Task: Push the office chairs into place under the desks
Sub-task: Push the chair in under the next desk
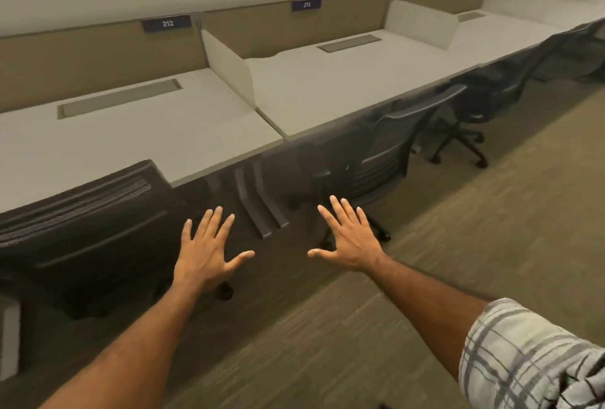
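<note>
A row of pale grey desks [183, 143] runs from the near left to the far right. At the lower left, a black mesh office chair [85, 228] stands with its back at the edge of desk 212. A second dark chair [393, 143] is turned at an angle in front of the neighbouring desk [343, 87], its seat partly under the top. My left hand [206, 251] and my right hand [347, 238] hover in the air with fingers spread, between these two chairs, touching nothing.
More dark chairs [484, 97] stand along the desks further right. White dividers [229, 64] separate the desktops, with number plates 212 [167, 23] and 213 on the tan back panel. Grey desk legs [258, 205] show ahead of my hands. Carpeted floor [458, 245] stretches to the right.
</note>
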